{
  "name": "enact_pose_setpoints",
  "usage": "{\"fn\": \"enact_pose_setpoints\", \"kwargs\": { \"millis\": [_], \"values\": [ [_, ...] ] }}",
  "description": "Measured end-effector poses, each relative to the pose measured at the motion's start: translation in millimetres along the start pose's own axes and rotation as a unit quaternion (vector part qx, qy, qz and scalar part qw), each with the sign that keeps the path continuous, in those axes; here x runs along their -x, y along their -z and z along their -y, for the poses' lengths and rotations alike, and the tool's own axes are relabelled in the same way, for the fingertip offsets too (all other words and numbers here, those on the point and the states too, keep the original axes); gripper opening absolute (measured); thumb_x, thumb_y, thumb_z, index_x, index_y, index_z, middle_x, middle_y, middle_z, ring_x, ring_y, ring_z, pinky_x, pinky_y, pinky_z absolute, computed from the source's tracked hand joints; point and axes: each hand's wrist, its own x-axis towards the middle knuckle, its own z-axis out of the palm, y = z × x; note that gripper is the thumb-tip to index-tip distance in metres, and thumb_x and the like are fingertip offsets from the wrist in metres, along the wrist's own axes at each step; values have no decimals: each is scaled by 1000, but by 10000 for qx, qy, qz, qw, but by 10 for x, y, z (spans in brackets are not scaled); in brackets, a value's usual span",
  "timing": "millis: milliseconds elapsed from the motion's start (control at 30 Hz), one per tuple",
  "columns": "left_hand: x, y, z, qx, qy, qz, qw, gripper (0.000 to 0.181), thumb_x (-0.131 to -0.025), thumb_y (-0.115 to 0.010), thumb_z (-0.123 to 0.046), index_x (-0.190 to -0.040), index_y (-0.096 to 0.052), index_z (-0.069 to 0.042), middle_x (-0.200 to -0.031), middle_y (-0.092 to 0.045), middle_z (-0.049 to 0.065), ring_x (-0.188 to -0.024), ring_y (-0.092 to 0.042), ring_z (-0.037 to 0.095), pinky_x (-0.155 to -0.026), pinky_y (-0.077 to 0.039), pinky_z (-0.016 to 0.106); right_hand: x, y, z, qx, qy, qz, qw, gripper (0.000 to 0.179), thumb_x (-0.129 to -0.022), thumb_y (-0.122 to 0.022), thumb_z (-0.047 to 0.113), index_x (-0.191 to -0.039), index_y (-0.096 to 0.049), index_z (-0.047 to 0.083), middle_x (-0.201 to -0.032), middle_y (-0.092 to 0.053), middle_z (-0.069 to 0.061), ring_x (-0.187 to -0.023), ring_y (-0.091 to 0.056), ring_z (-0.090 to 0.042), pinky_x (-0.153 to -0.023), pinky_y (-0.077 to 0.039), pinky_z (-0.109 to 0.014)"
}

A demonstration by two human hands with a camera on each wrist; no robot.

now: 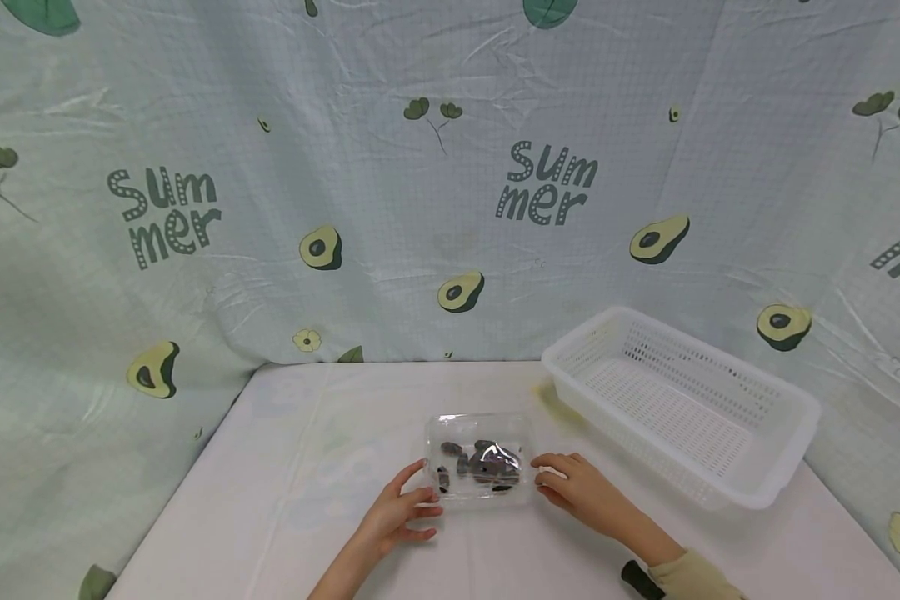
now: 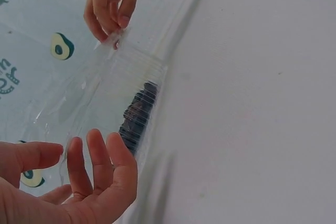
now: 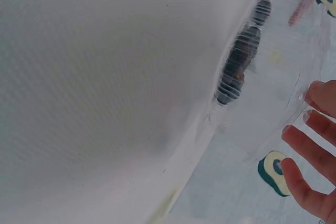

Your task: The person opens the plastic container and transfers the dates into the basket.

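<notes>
A clear plastic clamshell box (image 1: 480, 425) is between my two hands in the head view, over the front middle of the table. Several dark, oblong, wrinkled-looking pieces (image 1: 487, 467) lie inside it, seen through the ribbed wall in both wrist views. My left hand (image 1: 395, 517) pinches the left side of the box rim between thumb and index finger, its other fingers spread loosely. On the opposite side, my right hand (image 1: 581, 492) pinches the rim at the right corner with thumb and index finger (image 3: 316, 120). The lid is transparent and hard to make out.
A white perforated plastic basket (image 1: 765, 492) stands at the right rear of the white table (image 1: 330, 433). Behind the table hangs a pale curtain (image 1: 390, 200) printed with avocados and lettering. A dark band (image 1: 641, 579) shows at the right wrist beside the sleeve.
</notes>
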Motion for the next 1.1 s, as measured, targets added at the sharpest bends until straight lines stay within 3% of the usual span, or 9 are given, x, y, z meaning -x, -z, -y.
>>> {"fn": "enact_pose_setpoints", "kwargs": {
  "millis": [267, 667, 833, 900, 1100],
  "values": [
    [-15, 11, 11, 97, 36, 13, 9999, 62, -89, -51, -14, -141, -18, -10, -84, -58, -1, -75, -62, 10, -63, -52, 34, -36, -64, 25, 808, 361, 31, 9961, 37, -98, -26, 21, -76, -54, 11, -91, -58, -2, -70, -56, -9, -61, -41, -22],
    [-15, 17, 0, 159, 131, -21, 9998, 63, -88, -50, -11, -142, -18, -9, -79, -59, -3, -74, -62, 9, -62, -52, 33, -58, -52, 89, 1038, 318, 472, 9930, 40, -98, -14, 18, -83, -50, 8, -92, -53, -3, -72, -49, -13, -62, -42, -24],
    [-7, 20, -8, 214, 152, -29, 9997, 63, -88, -50, -10, -142, -18, -9, -79, -59, -3, -74, -61, 9, -62, -51, 32, -33, -40, 84, 971, 271, 708, 9924, 21, -95, -32, 15, -89, -50, 7, -96, -53, -4, -77, -51, -14, -66, -43, -25],
    [-5, 19, -11, 223, 139, -36, 9996, 62, -88, -50, -10, -142, -18, -10, -79, -58, -4, -74, -61, 8, -63, -51, 32, -37, -32, 79, 975, 273, 799, 9917, 20, -95, -32, 15, -90, -50, 7, -98, -53, -4, -79, -51, -14, -68, -43, -25],
    [-9, 18, -16, 225, 98, -37, 9997, 61, -89, -49, -10, -142, -19, -11, -80, -58, -4, -75, -61, 8, -64, -51, 33, -50, -39, 71, 1070, 213, 866, 9903, 44, -96, -8, 20, -91, -50, 6, -99, -53, -4, -82, -52, -15, -71, -44, -26]
  ]
}}
